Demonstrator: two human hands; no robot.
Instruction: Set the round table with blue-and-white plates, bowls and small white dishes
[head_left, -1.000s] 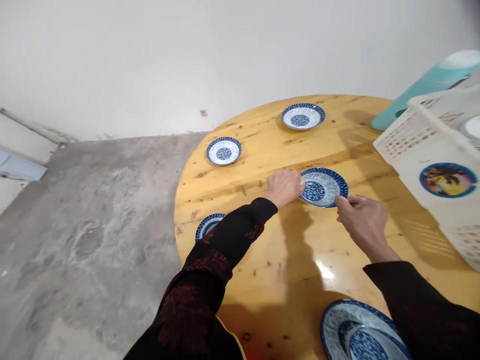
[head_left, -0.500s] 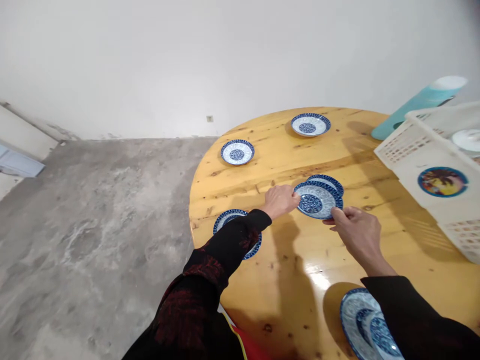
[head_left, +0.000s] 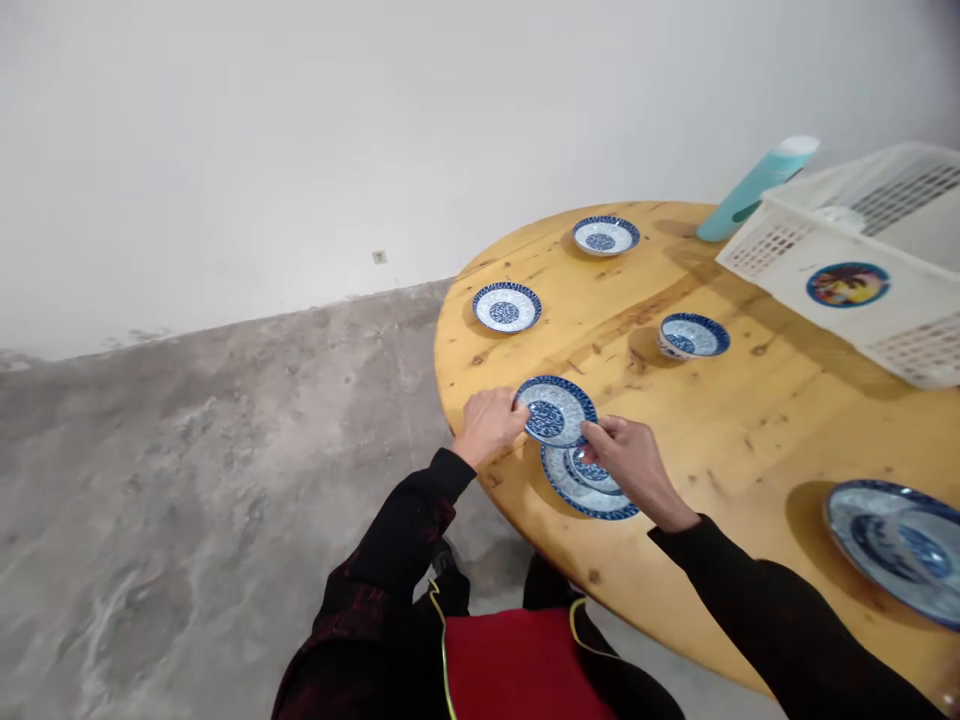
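Observation:
Both my hands hold one small blue-and-white dish point(head_left: 555, 411) just above a larger blue-and-white plate point(head_left: 577, 487) near the round wooden table's point(head_left: 750, 420) left edge. My left hand point(head_left: 487, 425) pinches the dish's left rim. My right hand point(head_left: 630, 460) grips its right rim and covers part of the plate below. A small blue-and-white bowl point(head_left: 691, 335) sits alone further in on the table.
Two more small plates sit at the far side, one point(head_left: 507, 306) near the left edge and another point(head_left: 606, 235) further back. A white plastic basket point(head_left: 847, 270) and a teal bottle point(head_left: 754, 185) stand at the back right. A large plate with a bowl point(head_left: 900, 545) lies at the right.
Both hands lifted the top dish off the bowl in the middle and carried it left and toward me, over the plate at the table's near-left edge. The bowl stayed behind.

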